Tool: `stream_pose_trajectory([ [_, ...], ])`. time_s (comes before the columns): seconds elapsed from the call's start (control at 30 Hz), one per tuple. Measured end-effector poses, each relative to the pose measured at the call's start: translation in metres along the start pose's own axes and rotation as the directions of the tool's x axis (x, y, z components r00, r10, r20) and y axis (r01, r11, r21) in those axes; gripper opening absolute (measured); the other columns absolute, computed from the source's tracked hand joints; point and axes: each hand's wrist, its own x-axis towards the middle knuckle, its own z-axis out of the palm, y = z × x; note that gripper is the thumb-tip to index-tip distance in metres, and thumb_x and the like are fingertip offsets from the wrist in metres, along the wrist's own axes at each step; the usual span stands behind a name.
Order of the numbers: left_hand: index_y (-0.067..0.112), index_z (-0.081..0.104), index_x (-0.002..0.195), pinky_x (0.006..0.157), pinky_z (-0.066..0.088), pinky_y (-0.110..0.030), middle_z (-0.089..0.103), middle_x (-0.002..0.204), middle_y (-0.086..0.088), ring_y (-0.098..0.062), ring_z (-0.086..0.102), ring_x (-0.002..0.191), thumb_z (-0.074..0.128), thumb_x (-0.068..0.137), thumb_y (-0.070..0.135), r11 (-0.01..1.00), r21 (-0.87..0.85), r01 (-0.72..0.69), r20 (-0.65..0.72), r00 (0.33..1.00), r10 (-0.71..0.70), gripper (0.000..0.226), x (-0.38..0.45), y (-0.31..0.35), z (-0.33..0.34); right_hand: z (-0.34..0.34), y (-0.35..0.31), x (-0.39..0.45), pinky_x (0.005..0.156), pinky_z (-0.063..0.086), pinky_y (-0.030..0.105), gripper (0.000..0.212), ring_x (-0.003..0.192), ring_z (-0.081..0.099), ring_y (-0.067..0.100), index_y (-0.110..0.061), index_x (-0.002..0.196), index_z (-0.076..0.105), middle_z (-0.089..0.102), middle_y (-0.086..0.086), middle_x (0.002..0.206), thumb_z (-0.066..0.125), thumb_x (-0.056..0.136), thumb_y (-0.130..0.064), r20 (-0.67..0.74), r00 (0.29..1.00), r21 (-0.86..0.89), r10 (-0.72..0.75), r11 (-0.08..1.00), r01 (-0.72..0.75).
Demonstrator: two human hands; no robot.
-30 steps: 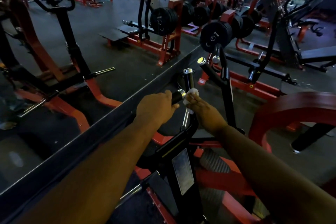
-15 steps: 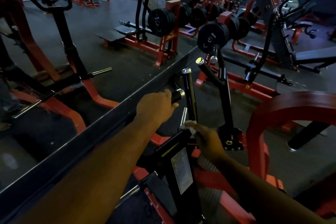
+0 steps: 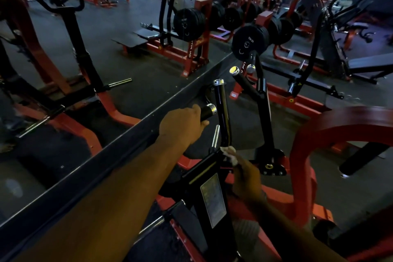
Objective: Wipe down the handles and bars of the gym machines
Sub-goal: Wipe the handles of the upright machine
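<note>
Left hand (image 3: 183,126) curled round black chrome-capped handle (image 3: 208,111), arm extended. Right hand (image 3: 246,178) pinches white wipe cloth (image 3: 230,154) against black upright bar (image 3: 222,114) base. Grey machine label (image 3: 213,199) unreadable.

A dark mirrored wall (image 3: 119,149) blocks the left side. An upright black bar with a chrome cap (image 3: 221,110) and a curved red steel frame (image 3: 302,155) flank open grey floor (image 3: 246,130).

- Dark rubber gym floor (image 3: 131,27), pretty scuffed.
- Red-framed machines (image 3: 191,57) are parked on it.
- A flat black platform (image 3: 129,41) is laid there too.
</note>
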Motion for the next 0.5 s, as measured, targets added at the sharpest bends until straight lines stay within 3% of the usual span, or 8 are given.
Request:
stream_pose_trajectory([
  [0.07, 0.016, 0.048, 0.112, 0.061, 0.039, -0.038, 0.068, 0.096, -0.007, -0.028, 0.068, 0.083, 0.046, 0.101, 0.060, 1.000, 0.007, -0.002, -0.006, 1.000, 0.002, 0.045, 0.001, -0.001, -0.002, -0.009, -0.025, 0.027, 0.098, 0.055, 0.041, 0.026, 0.116, 0.067, 0.013, -0.024, 0.120, 0.071, 0.072, -0.013, 0.121, 0.052, 0.106, -0.013, -0.113, 0.993, 0.058, 0.024, 0.998, -0.018],
  [0.13, 0.015, 0.048, 0.114, 0.061, 0.039, -0.038, 0.068, 0.096, -0.008, -0.028, 0.068, 0.083, 0.046, 0.101, 0.060, 1.000, 0.018, -0.007, -0.003, 1.000, 0.007, 0.046, 0.000, -0.001, -0.002, -0.012, -0.045, 0.072, 0.094, 0.055, 0.030, 0.018, 0.108, 0.066, 0.002, -0.026, 0.113, 0.070, 0.071, -0.019, 0.112, 0.057, 0.104, -0.017, -0.185, 0.979, 0.064, 0.089, 0.995, -0.079],
  [0.23, 0.015, 0.047, 0.116, 0.060, 0.038, -0.037, 0.068, 0.096, -0.008, -0.027, 0.067, 0.082, 0.046, 0.102, 0.060, 0.999, 0.037, -0.010, 0.006, 1.000, 0.010, 0.047, -0.002, 0.001, -0.003, -0.006, -0.054, 0.149, 0.091, 0.058, 0.040, 0.018, 0.099, 0.068, 0.007, -0.020, 0.110, 0.071, 0.073, -0.006, 0.105, 0.056, 0.103, -0.025, -0.251, 0.957, 0.000, 0.145, 0.989, -0.149],
  [0.3, 0.015, 0.047, 0.118, 0.061, 0.037, -0.037, 0.068, 0.099, -0.008, -0.027, 0.068, 0.085, 0.045, 0.102, 0.059, 0.999, 0.048, -0.009, 0.009, 1.000, 0.009, 0.047, -0.002, 0.002, -0.004, 0.002, -0.057, 0.185, 0.083, 0.059, 0.039, 0.020, 0.087, 0.068, 0.009, -0.021, 0.097, 0.072, 0.072, -0.004, 0.093, 0.054, 0.103, -0.028, -0.207, 0.966, 0.011, 0.154, 0.988, -0.155],
  [0.37, 0.015, 0.047, 0.119, 0.062, 0.037, -0.038, 0.068, 0.100, -0.008, -0.028, 0.068, 0.087, 0.046, 0.102, 0.059, 0.999, 0.051, -0.007, 0.008, 1.000, 0.007, 0.048, -0.002, 0.002, -0.006, 0.013, -0.064, 0.198, 0.076, 0.055, 0.029, 0.021, 0.082, 0.066, 0.006, -0.023, 0.095, 0.073, 0.071, -0.006, 0.088, 0.055, 0.104, -0.030, -0.106, 0.983, 0.077, 0.153, 0.986, -0.145],
  [0.43, 0.015, 0.047, 0.118, 0.062, 0.039, -0.038, 0.068, 0.099, -0.008, -0.028, 0.068, 0.086, 0.045, 0.102, 0.060, 0.999, 0.048, -0.007, 0.009, 1.000, 0.006, 0.048, -0.002, 0.002, -0.005, 0.021, -0.066, 0.193, 0.076, 0.054, 0.029, 0.020, 0.084, 0.068, 0.008, -0.016, 0.105, 0.074, 0.073, -0.005, 0.092, 0.057, 0.103, -0.024, -0.036, 0.993, 0.079, 0.116, 0.990, -0.113],
  [0.5, 0.015, 0.047, 0.118, 0.062, 0.040, -0.038, 0.068, 0.098, -0.008, -0.027, 0.068, 0.084, 0.045, 0.102, 0.060, 0.999, 0.042, -0.003, 0.011, 1.000, 0.002, 0.048, -0.001, 0.002, -0.005, 0.022, -0.057, 0.179, 0.088, 0.055, 0.030, 0.025, 0.102, 0.070, 0.010, -0.014, 0.121, 0.072, 0.075, -0.002, 0.110, 0.055, 0.103, -0.019, -0.030, 0.998, 0.012, 0.055, 0.998, -0.055],
])
